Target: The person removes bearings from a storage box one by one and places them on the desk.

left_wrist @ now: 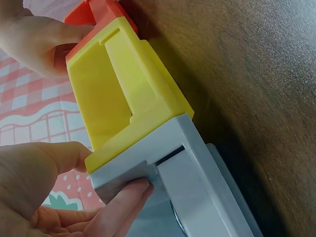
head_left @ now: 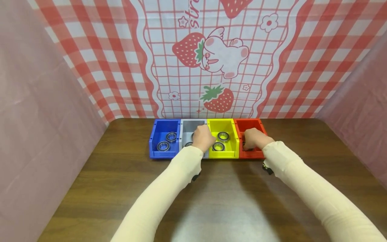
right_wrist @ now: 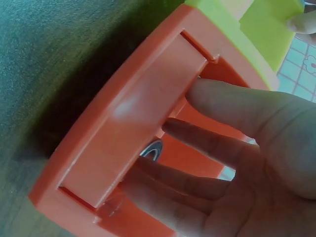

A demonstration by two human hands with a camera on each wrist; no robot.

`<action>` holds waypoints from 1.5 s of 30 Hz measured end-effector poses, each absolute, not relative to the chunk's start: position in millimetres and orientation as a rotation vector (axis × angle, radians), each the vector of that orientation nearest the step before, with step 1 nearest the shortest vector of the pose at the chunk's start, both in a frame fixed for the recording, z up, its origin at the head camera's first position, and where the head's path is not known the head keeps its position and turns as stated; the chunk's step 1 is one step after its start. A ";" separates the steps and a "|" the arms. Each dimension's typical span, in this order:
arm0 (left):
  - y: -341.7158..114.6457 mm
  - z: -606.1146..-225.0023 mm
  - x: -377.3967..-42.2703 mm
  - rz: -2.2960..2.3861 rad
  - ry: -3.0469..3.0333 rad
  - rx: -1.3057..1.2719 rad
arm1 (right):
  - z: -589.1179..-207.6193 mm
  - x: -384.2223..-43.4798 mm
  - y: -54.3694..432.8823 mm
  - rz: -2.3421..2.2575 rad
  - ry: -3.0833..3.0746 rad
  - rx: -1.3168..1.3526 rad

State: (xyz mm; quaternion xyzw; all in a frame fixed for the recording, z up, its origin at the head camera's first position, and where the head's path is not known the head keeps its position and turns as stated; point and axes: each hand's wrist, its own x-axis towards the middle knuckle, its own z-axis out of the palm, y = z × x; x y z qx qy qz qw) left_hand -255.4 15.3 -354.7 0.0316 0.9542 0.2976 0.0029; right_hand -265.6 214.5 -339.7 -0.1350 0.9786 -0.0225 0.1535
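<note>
My left hand (head_left: 204, 137) pinches the adjoining walls of the grey bin (head_left: 193, 124) and the yellow bin (head_left: 222, 125). Its thumb is at the yellow side, with fingers inside the grey one. Over the red bin (head_left: 249, 123), my right hand (head_left: 255, 137) reaches down with its fingers spread. In the right wrist view, a ball bearing (right_wrist: 156, 149) shows just beside those fingertips, partly hidden by the bin's front wall. Bearings in the grey bin are mostly covered by the left hand. Two more bearings, one a steel-and-black ring (head_left: 223, 136), lie in the yellow bin.
A blue bin (head_left: 166, 126) holding two bearings (head_left: 163, 146) joins the row's left end. The bins stand along the back of a brown wooden table (head_left: 127, 188). Behind them hangs a checked strawberry cloth (head_left: 121, 67), with pink curtains (head_left: 45, 117) at both sides.
</note>
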 end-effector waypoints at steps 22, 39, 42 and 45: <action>17.3 -358.8 -249.0 0.944 3.049 0.153 | -355.3 -265.4 208.8 -0.063 2.844 -0.179; 18.6 -358.9 -249.7 0.935 3.071 0.147 | -343.8 -259.5 221.6 -0.188 2.899 -0.318; 17.5 -358.5 -250.3 0.924 3.076 0.146 | -338.5 -258.7 222.7 -0.260 2.906 -0.360; 16.6 -358.6 -250.7 0.929 3.068 0.145 | -335.5 -257.6 223.2 -0.277 2.932 -0.401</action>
